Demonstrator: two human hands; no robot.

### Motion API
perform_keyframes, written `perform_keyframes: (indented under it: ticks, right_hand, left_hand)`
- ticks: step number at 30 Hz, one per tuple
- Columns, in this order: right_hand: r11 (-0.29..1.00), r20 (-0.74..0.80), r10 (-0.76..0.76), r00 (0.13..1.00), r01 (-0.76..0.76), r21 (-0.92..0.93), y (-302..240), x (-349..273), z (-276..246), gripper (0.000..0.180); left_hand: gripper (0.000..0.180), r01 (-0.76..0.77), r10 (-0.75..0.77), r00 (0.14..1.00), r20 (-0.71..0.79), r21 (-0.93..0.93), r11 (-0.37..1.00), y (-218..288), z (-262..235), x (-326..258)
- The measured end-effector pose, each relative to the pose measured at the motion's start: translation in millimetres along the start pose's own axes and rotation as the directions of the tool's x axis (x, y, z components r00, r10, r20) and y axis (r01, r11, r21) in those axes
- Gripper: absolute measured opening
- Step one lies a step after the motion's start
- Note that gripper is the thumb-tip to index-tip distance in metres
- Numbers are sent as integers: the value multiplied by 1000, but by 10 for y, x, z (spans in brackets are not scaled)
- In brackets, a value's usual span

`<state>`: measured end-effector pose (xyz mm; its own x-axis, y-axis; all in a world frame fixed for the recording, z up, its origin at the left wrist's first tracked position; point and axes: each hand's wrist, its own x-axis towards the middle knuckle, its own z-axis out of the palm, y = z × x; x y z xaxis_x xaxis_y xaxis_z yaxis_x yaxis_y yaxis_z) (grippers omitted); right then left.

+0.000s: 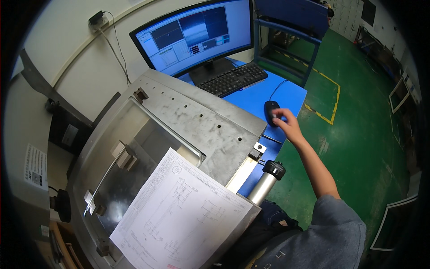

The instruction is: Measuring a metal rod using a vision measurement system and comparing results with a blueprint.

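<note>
My right hand (pixel 287 123) reaches over the blue tabletop, its fingertips at the right side of a black computer mouse (pixel 269 109). Thumb and fingers are apart and slightly blurred; most of the mouse stays uncovered, and I cannot tell how firmly they touch it. The bare forearm leads up from a grey short sleeve at the lower right. My left hand is out of view. Behind the mouse lies a black keyboard (pixel 233 80), below a monitor (pixel 197 38) showing windows with dark panels and a bright blue-white picture.
A printed drawing sheet (pixel 179 215) lies over the machine's metal table (pixel 197 107), beside its glass window (pixel 148 139). A silver cylinder with a black knob (pixel 273 169) juts from the right edge. A blue metal stand (pixel 286 49) stands on the green floor (pixel 354 112).
</note>
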<state>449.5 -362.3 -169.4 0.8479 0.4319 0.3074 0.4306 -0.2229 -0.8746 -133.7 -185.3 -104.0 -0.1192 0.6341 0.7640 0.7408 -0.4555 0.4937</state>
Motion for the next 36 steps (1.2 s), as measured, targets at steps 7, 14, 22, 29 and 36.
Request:
perform_keyframes:
  ticks: [7, 14, 22, 29, 36]
  right_hand:
    - [756, -162, -66, 985, -56, -652, 404, 327, 379, 55]
    - [775, -277, -143, 950, -67, -628, 425, 282, 434, 44]
    - [802, -317, -161, 934, -63, -594, 436, 259, 441, 42]
    - [818, -313, -174, 934, -40, -574, 451, 248, 426, 41]
    - [820, -317, -175, 932, -40, -570, 447, 251, 431, 41]
  left_hand:
    - [31, -81, 78, 996, -39, -64, 995, 129, 76, 39]
    - [30, -81, 79, 997, -29, -99, 992, 144, 83, 48]
    - [27, -56, 48, 997, -62, -142, 988, 221, 125, 63]
    - [26, -52, 43, 997, -70, -139, 989, 214, 111, 66]
    - [26, -49, 41, 997, -69, -115, 992, 194, 93, 49]
